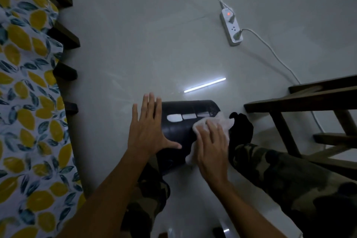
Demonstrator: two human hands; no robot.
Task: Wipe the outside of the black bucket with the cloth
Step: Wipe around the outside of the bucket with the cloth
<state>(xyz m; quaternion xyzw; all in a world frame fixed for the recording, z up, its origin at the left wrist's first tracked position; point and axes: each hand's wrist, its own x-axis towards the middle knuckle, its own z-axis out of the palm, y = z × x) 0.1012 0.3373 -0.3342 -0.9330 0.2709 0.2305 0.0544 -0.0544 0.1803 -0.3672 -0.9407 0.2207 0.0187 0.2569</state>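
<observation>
The black bucket (181, 127) lies on its side on the pale floor between my legs, its glossy wall facing up. My left hand (149, 127) rests flat against its left end, fingers spread, thumb lying across the wall. My right hand (211, 141) presses a white cloth (202, 121) onto the bucket's right part. The cloth bunches under the palm and hangs down the near side of the bucket.
A bed with a lemon-print sheet (25, 102) and dark wooden slats runs along the left. A dark wooden frame (301, 102) stands at the right. A white power strip (230, 27) with cables lies further out on the floor. My camouflage-trousered legs (280, 176) flank the bucket.
</observation>
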